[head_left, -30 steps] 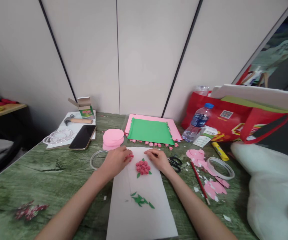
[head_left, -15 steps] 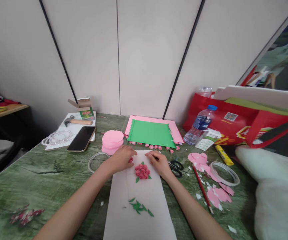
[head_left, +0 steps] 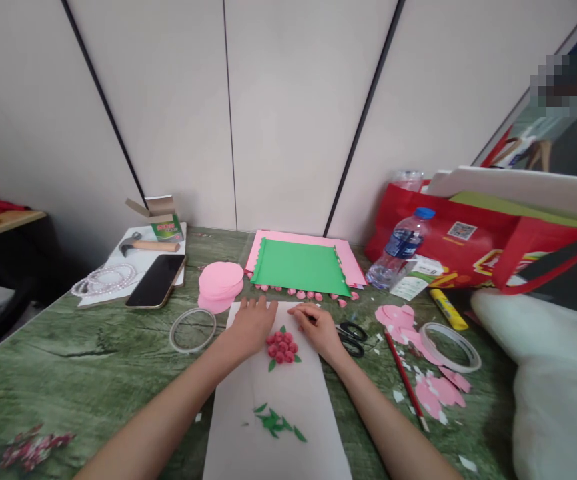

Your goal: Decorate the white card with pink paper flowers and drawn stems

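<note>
A long white paper sheet (head_left: 278, 460) lies lengthwise in front of me. On it sits a cluster of red paper roses (head_left: 281, 347) with small green leaves around it. Closer to me is a loose pile of green paper leaves (head_left: 274, 421). My left hand (head_left: 254, 327) rests on the sheet's far left part, palm down, fingers stretched forward; anything beneath it is hidden. At the far right edge, my right hand (head_left: 319, 328) has thumb and fingers pinched together, and what they hold, if anything, is too small to make out. Black-handled scissors (head_left: 352, 339) lie beside it.
Behind the sheet are pink paper circles (head_left: 221, 280) and a green paper panel (head_left: 298, 267) with rosebuds along its edge. Tape rolls (head_left: 193, 331), a phone (head_left: 157, 281) and a hammer (head_left: 151, 246) lie left. A pencil (head_left: 407, 380), glue stick (head_left: 448, 309), bottle (head_left: 403, 247) and red bag (head_left: 468, 247) are right.
My left hand has flattened and shifted slightly, its fingers now stretched forward; the red rose seen at its fingertips is now hidden. My right hand stays pinched. The view has shifted slightly.
</note>
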